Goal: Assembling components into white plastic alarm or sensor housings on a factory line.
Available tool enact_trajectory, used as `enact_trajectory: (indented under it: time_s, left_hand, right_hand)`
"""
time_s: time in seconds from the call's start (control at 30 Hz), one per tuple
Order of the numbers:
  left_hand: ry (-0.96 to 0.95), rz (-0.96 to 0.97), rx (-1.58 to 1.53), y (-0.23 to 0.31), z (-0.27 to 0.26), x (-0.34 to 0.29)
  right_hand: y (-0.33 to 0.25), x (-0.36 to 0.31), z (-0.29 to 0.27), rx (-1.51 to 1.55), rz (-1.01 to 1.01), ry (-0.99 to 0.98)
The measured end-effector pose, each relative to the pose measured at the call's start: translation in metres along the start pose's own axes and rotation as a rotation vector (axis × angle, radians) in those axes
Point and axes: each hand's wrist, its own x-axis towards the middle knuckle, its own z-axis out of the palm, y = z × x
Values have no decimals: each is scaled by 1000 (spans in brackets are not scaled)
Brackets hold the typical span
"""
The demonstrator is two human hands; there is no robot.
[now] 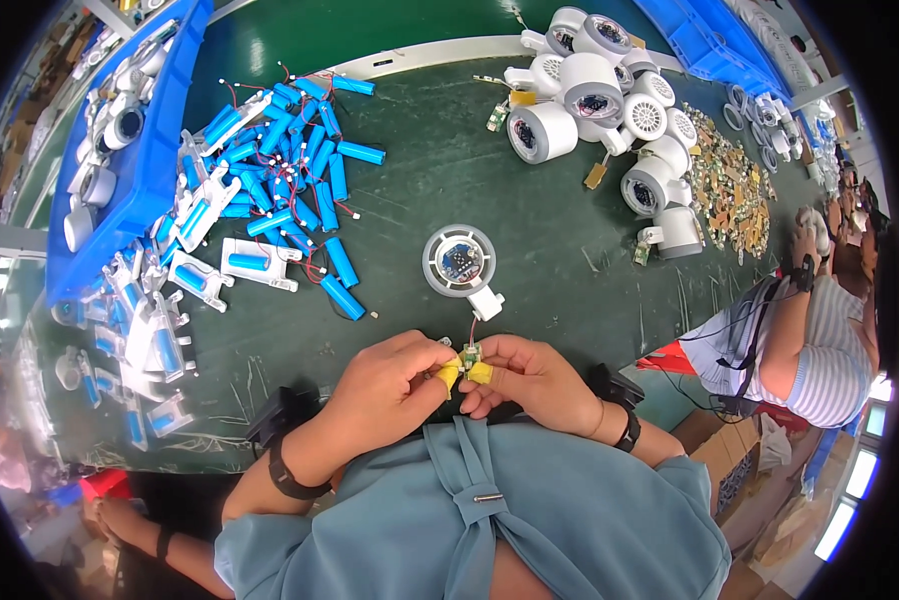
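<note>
A small green circuit board [473, 353] is pinched between the fingertips of both my hands, close to the bench's front edge. My left hand [395, 380] grips it from the left and my right hand [548, 385] from the right, fingers closed. Yellow covers show at the fingertips of each hand. A thin red wire runs from the board up to a round white fan-like housing [487, 303], which lies just beyond my hands with its grey rim and inner electronics facing up. My fingers hide part of the board.
Blue cylindrical batteries [342, 262] with wires lie heaped at left, beside white plastic parts [260, 262] and a blue bin [135, 235]. At far right are piled white housings [545, 130], small circuit boards [732, 185] and another blue bin [710, 45]. Another person [810, 370] sits at right.
</note>
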Motion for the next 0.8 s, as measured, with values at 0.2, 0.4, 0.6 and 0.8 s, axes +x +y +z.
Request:
enact_trajectory:
  time_s: [0.2,0.4,0.6,0.8]
  left_hand:
    - [34,-13,25,1,1,-1]
    - [19,-4,77,1,-3,1]
    - [-19,-28,232,11,-8,5]
    - [140,9,302,7,3,1]
  right_hand:
    - [5,1,0,-87,1,60]
    - [8,5,3,-195,-78,58]
    - [5,9,12,-501,-181,134]
    - [13,19,15,-788,-493,250]
